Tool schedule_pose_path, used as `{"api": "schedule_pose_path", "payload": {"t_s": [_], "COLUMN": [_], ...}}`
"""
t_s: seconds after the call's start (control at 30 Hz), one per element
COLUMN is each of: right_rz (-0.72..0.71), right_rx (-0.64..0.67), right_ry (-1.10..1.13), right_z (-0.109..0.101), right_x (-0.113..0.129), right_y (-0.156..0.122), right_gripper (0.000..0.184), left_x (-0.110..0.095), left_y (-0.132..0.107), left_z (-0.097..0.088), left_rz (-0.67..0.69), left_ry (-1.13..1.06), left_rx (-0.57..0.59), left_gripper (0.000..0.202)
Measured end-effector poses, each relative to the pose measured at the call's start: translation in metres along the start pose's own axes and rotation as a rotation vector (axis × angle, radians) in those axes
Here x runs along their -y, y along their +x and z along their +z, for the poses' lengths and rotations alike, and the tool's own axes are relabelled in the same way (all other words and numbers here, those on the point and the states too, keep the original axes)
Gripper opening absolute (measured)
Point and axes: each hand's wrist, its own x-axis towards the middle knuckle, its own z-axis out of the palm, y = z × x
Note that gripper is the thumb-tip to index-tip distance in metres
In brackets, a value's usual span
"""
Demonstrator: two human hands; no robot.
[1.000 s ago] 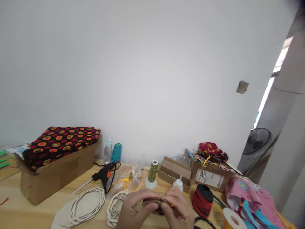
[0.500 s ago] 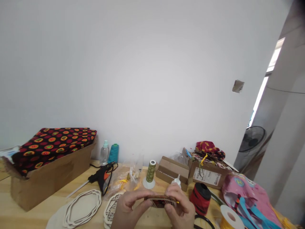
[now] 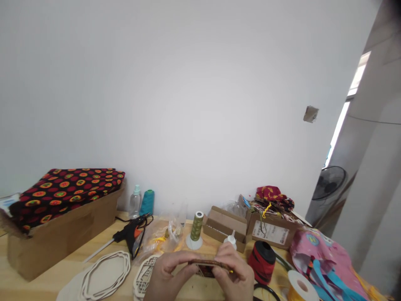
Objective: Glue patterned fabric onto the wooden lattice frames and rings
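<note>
Low in the middle of the head view, both my hands pinch a small flat brown-edged piece [image 3: 205,271] with a dark patterned face, seen nearly edge-on. My left hand [image 3: 171,274] grips its left end between thumb and fingers. At the opposite end, my right hand [image 3: 234,269] closes on it, with a bit of yellow showing by the fingers. Just left of my left hand lies a pale wooden lattice cutout [image 3: 142,276]. A red thread cone [image 3: 262,261] stands beside my right hand, and a white-tipped bottle [image 3: 231,239] is behind it.
Patterned cloth [image 3: 69,188] fills a cardboard box [image 3: 69,234] at left. Nearby are a glue gun [image 3: 130,234], wooden frames [image 3: 106,276], a teal cone [image 3: 147,203] and a green thread spool [image 3: 196,228]. A yellow ribbon roll [image 3: 301,286] and pink bag [image 3: 328,253] lie at right.
The held piece has tilted, so less of its dark face shows. The whole scene has shifted slightly left in view. Both hands keep their hold.
</note>
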Motion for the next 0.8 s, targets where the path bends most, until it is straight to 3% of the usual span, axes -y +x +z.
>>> {"api": "schedule_pose_path", "payload": {"t_s": [0.17,0.5,0.67,0.8], "right_rz": [-0.007,0.133,0.275,0.451], "right_rx": [-0.015,-0.103,-0.257,-0.339], "right_ry": [-0.025,0.023,0.168,0.348], "right_z": [-0.002,-0.002,0.002,0.006], "right_x": [-0.002,-0.008,-0.028,-0.038], "right_y": [0.001,-0.007,-0.019,-0.028], "right_gripper": [0.01,0.01,0.009,0.022], "left_x": [0.013,0.013,0.006,0.0], "left_y": [0.001,0.0,-0.006,-0.009], "left_z": [0.0,0.003,0.015,0.026], "left_rz": [-0.03,-0.066,-0.098,-0.14], "left_ry": [-0.06,-0.111,-0.265,-0.377], "left_rx": [-0.084,-0.066,-0.31,-0.372], "left_gripper": [0.01,0.01,0.018,0.032]}}
